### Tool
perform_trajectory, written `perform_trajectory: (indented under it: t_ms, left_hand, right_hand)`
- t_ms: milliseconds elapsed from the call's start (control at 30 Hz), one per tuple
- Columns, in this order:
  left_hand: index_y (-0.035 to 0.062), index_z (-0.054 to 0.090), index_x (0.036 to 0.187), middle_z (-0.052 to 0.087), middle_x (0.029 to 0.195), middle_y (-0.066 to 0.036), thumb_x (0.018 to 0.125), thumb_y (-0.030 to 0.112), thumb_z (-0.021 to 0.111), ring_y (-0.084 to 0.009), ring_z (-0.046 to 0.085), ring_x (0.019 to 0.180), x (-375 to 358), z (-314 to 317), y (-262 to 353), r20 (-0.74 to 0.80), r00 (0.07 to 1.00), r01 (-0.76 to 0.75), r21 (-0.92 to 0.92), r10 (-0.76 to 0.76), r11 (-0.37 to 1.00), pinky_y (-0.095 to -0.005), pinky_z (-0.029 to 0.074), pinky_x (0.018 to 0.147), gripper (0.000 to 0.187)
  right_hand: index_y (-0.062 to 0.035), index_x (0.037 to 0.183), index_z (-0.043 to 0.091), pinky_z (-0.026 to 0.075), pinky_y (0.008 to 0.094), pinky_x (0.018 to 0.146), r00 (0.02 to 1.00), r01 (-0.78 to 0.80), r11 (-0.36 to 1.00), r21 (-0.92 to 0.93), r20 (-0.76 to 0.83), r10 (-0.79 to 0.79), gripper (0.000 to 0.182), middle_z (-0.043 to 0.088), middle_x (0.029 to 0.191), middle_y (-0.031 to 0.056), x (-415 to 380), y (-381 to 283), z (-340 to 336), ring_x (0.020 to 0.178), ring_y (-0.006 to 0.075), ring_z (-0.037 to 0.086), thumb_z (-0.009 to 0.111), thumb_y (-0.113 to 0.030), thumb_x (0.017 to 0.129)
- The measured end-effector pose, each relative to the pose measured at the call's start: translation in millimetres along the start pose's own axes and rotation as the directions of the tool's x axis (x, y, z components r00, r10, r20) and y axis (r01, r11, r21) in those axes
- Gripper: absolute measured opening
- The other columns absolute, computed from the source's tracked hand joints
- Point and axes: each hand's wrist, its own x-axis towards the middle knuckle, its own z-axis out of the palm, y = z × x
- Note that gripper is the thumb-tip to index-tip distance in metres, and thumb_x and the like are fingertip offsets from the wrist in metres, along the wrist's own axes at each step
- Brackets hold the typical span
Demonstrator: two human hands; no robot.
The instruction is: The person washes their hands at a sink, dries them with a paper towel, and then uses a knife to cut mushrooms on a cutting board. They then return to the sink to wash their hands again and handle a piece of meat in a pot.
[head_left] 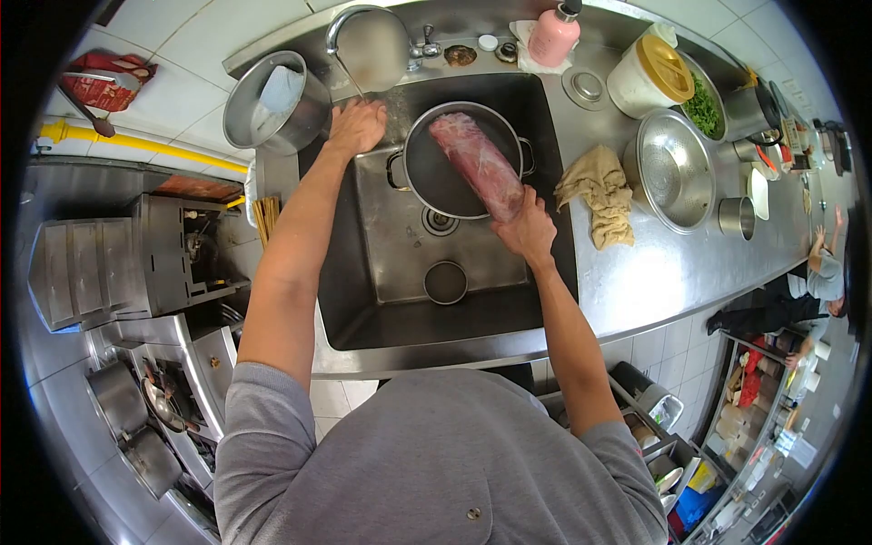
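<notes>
A long piece of raw meat [474, 162] lies slanted over a round two-handled pot [422, 173] in the steel sink [381, 263]. My right hand [527, 227] is closed round the meat's lower end, at the pot's near right rim. Water runs in a thin stream from the curved faucet [332, 34]. My left hand [357, 127] is beside that stream at the sink's back left corner, palm down, its fingers apart and holding nothing. A small round bowl [446, 282] sits on the sink floor near the drain [440, 221].
Left of the sink stands a deep metal pot [313, 109] with a cloth inside. On the right counter are a tan cloth [599, 195], a metal colander [672, 168], a pink bottle [552, 38] and a yellow-lidded tub [665, 68]. Another person [825, 272] is at the far right.
</notes>
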Motion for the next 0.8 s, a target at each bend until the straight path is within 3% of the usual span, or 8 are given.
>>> perform_trajectory:
  t_ms: [100, 200, 300, 400, 500, 800]
  left_hand:
    - [0.0173, 0.047, 0.145, 0.046, 0.149, -0.011, 0.102, 0.036, 0.031, -0.0298, 0.037, 0.14, 1, 13, -10, -0.092, 0.996, -0.005, 0.056, 0.01, 0.998, -0.0584, 0.029, 0.11, 0.049]
    - [0.0175, 0.042, 0.148, 0.037, 0.156, -0.008, 0.101, 0.032, 0.033, -0.0281, 0.028, 0.146, -1, 11, -12, -0.003, 0.999, 0.036, 0.056, -0.036, 0.998, -0.0576, 0.021, 0.116, 0.05]
    - [0.0176, 0.045, 0.146, 0.039, 0.154, -0.01, 0.103, 0.036, 0.033, -0.0289, 0.031, 0.145, 0, 18, -18, -0.051, 0.999, 0.009, 0.064, -0.006, 0.998, -0.0592, 0.023, 0.116, 0.049]
    - [0.0154, 0.046, 0.145, 0.038, 0.155, -0.008, 0.102, 0.033, 0.031, -0.0281, 0.028, 0.146, -2, 13, -16, 0.011, 1.0, 0.02, 0.046, -0.02, 0.999, -0.0577, 0.022, 0.117, 0.049]
    - [0.014, 0.052, 0.14, 0.043, 0.151, -0.009, 0.102, 0.032, 0.032, -0.0281, 0.031, 0.145, -3, 11, -14, 0.041, 0.999, 0.005, 0.069, -0.008, 0.998, -0.0577, 0.025, 0.115, 0.047]
    - [-0.0014, 0.068, 0.105, 0.064, 0.114, -0.018, 0.098, 0.022, 0.048, -0.0345, 0.055, 0.114, 6, 19, -22, -0.183, 0.969, -0.159, 0.052, 0.166, 0.986, -0.0487, 0.044, 0.096, 0.032]
  right_hand:
    - [-0.0079, 0.135, 0.038, 0.053, 0.0501, 0.085, 1.0, -0.008, 1.0, 0.007, 0.006, 0.008, 0.09, 0.058, 0.117, 0.023, 0, -1, -1, 0.104, 0.0439, 0.062, 0.085, -0.032, 0.062]
    - [-0.0081, 0.136, 0.038, 0.053, 0.0501, 0.086, 1.0, -0.011, 1.0, 0.006, 0.008, 0.01, 0.09, 0.058, 0.117, 0.0231, 0, -1, 0, 0.104, 0.044, 0.062, 0.084, -0.031, 0.061]
    - [-0.0083, 0.136, 0.039, 0.053, 0.0501, 0.086, 1.0, -0.012, 1.0, 0.007, 0.005, 0.012, 0.09, 0.058, 0.117, 0.0232, 1, -1, 1, 0.104, 0.0441, 0.062, 0.084, -0.031, 0.061]
    - [-0.0081, 0.135, 0.039, 0.054, 0.05, 0.086, 1.0, -0.008, 1.0, 0.008, 0.002, 0.008, 0.09, 0.059, 0.116, 0.0232, 0, -1, 0, 0.104, 0.0443, 0.062, 0.084, -0.031, 0.061]
    - [-0.0076, 0.135, 0.039, 0.054, 0.0495, 0.086, 1.0, 0.0, 1.0, 0.008, 0.001, 0.0, 0.09, 0.059, 0.116, 0.0232, -1, -2, -2, 0.104, 0.0442, 0.062, 0.084, -0.031, 0.061]
    - [-0.0073, 0.134, 0.04, 0.054, 0.0486, 0.086, 1.0, 0.003, 1.0, 0.006, -0.02, -0.002, 0.089, 0.059, 0.115, 0.0234, -1, -2, -1, 0.103, 0.0439, 0.063, 0.084, -0.031, 0.061]
